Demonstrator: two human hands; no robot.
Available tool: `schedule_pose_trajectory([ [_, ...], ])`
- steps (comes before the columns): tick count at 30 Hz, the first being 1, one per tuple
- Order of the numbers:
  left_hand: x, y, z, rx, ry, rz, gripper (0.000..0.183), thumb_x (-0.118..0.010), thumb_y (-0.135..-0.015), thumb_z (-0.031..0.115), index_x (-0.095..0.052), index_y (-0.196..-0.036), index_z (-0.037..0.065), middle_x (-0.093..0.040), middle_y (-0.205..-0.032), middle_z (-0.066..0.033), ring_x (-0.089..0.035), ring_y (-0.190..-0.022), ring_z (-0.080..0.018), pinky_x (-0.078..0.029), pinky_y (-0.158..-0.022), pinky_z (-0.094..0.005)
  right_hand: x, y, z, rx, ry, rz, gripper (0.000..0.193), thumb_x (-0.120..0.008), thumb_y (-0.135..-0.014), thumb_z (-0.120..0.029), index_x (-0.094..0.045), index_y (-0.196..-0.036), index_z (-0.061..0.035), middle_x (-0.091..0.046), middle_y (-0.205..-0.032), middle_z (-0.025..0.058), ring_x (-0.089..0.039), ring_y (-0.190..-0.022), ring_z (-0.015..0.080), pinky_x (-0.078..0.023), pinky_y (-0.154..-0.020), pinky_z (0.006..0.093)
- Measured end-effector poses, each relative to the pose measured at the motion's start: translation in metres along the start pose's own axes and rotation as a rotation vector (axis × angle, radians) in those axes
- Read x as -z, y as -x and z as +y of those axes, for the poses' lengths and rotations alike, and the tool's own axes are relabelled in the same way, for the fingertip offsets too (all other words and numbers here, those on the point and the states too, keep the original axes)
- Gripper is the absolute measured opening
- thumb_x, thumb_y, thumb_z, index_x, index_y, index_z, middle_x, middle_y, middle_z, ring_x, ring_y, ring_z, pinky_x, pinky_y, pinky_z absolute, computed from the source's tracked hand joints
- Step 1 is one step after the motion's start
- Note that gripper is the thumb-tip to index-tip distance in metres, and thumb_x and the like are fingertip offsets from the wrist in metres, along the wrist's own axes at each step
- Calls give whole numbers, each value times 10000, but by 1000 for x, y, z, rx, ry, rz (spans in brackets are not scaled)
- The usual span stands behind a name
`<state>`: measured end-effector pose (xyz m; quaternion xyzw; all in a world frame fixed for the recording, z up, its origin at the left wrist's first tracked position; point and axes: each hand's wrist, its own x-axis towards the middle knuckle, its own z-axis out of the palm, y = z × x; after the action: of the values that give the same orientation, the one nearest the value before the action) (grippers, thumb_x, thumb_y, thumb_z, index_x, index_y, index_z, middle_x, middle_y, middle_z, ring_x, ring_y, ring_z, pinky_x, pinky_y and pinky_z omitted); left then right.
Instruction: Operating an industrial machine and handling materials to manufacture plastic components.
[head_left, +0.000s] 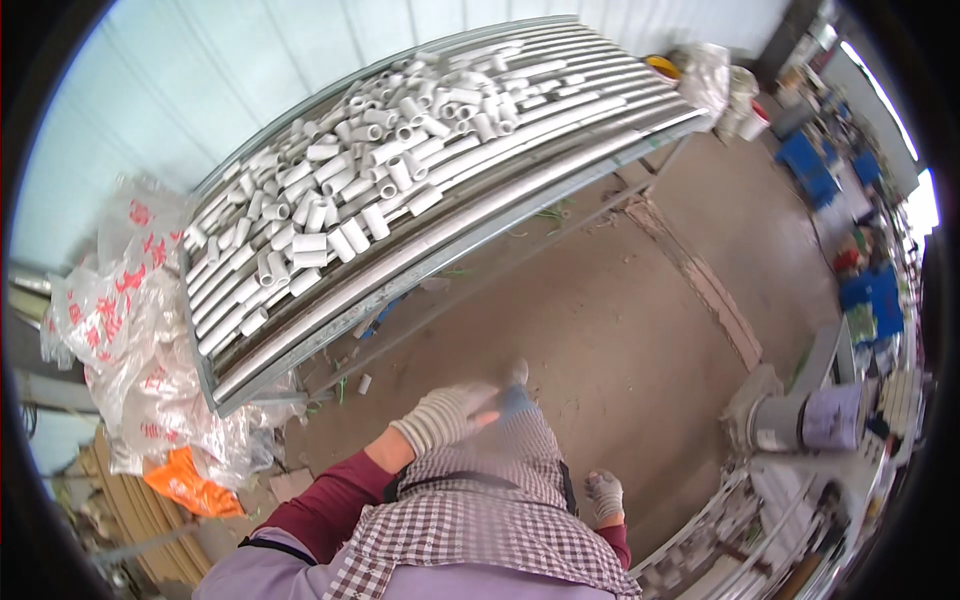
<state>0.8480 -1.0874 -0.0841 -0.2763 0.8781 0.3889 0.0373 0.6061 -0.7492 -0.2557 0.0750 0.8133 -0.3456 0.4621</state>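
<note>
My left hand (446, 414), in a striped knit glove, is in front of my apron with nothing seen in it. Its fingers are smeared by motion, but the thumb stands apart from them. Lower down on the right, my right hand (604, 494) hangs beside my hip in a similar glove; how its fingers are bent does not show clearly. Both hands are away from the slatted metal rack (440, 243). On its bars lies a loose heap of short white pipe pieces (310, 249), most of them left of the middle.
Clear plastic bags with red print (140, 330) are piled left of the rack, above an orange bag (190, 486) and flattened cardboard (140, 520). Grey buckets (805, 418) stand on the right, near a cluttered bench (770, 520). Blue bins (805, 170) line the far right.
</note>
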Motion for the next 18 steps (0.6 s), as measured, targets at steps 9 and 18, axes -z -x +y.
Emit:
schedule_pose_trajectory([
  [9, 98, -109, -97, 285, 127, 648, 575, -681, -824, 269, -467, -1302, 31, -524, -1272, -219, -480, -1208, -373, -381, -1031, -401, -102, -177, -320, 1151, 1051, -192, 387, -584, -838, -199, -578, -1201, -67, -655, -898, 153, -643, -788, 239, -516, -676, 338],
  [18, 170, -182, -266, 967, -292, 678, 555, -674, -775, 308, -480, -1275, 166, -474, -1319, -113, -396, -1273, -300, -284, -1044, -520, -429, -70, -563, 1336, 821, -405, 595, -713, -775, -312, -487, -1283, -100, -527, -1271, 163, -475, -1194, 347, -424, -968, 425],
])
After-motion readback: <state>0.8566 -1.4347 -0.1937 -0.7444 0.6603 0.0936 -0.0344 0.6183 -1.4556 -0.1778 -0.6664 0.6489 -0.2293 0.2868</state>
